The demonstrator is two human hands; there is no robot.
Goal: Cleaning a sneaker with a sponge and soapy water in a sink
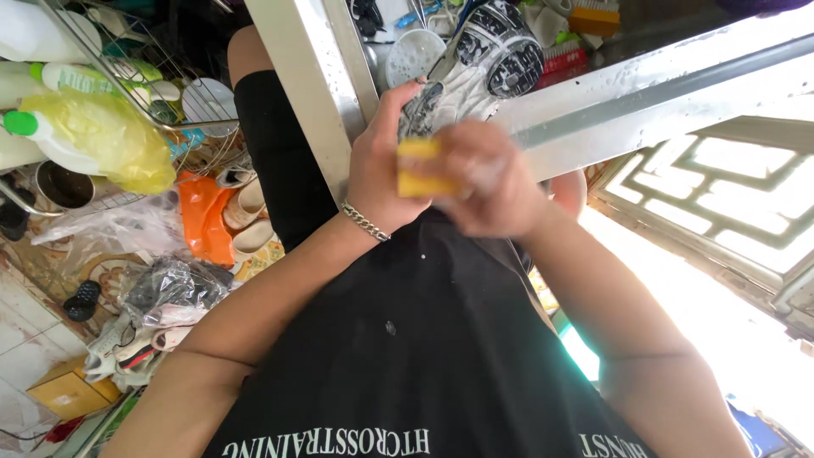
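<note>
Metal frame: we see a pale metal frame [610, 102], wet with droplets, crossing the view above the hands, with one bar running down at the left.
Black shirt: our own black shirt [424, 365] fills the lower middle of the view, just under both forearms.
Lattice window: a bright lattice window [721, 203] sits at the right, well apart from the hands.
Wire rack: a wire rack [127, 85] at the upper left holds a yellow bag and pale bottles with green caps.
Floor clutter: on the floor at the left lie an orange bag [203, 220], sandals and a crumpled grey plastic bag [170, 293].
Shoe: the black-and-white shoe [483, 68] is held up in front of the chest against the metal frame, its patterned sole turned toward us at the top.
Left hand: our left hand [381, 174] is wrapped around the lower end of the shoe, fingers closed on it.
Right hand: our right hand [492, 182] is blurred, closed around the yellow sponge and pressed to the shoe, touching the left hand.
Yellow sponge: the yellow sponge [420, 170] sits between the two hands, against the shoe's lower end.
Bracelet: a silver chain bracelet [365, 222] circles the left wrist.
</note>
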